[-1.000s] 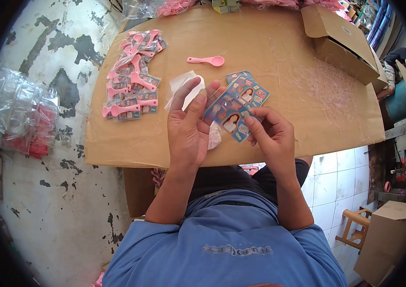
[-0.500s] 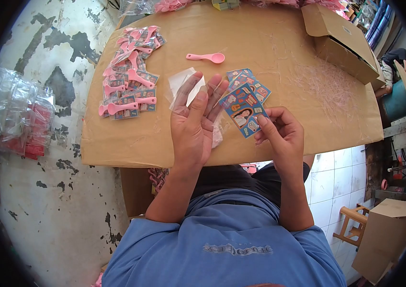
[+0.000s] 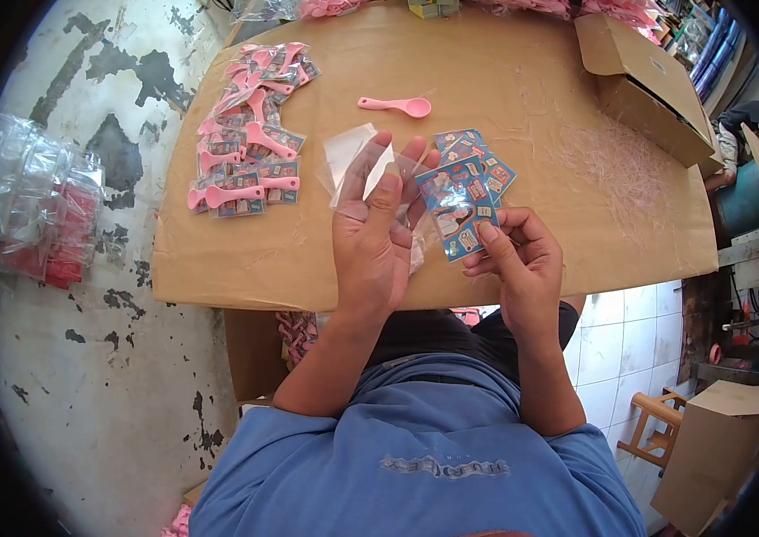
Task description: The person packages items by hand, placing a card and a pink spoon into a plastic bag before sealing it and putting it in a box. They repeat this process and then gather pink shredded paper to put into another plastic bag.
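Pinching a printed card [image 3: 456, 215] by its lower edge between thumb and fingertips, the right hand [image 3: 514, 259] holds it upright and tilted toward the left hand [image 3: 378, 242], just at 3 o'clock of it. Held by the bottom like this, the card's top edge is free and its printed face stays in sight. The left hand is raised with its fingers spread upward and the thumb pressed across a clear bag [image 3: 388, 166]; the film looks held open at the fingertips, which would let the card slide in, though the mouth itself is hard to make out. Behind the card, at 12 o'clock of the right hand, more cards [image 3: 478, 157] lie fanned on the table [image 3: 523, 89], within easy reach. A loose pink spoon [image 3: 397, 106] sits farther back, at 12 o'clock of the left hand. At 10 o'clock lies a pile of packs [image 3: 250, 134], spoons and cards in film, kept apart from the loose parts. A cardboard box [image 3: 643, 85] stands open at 2 o'clock.
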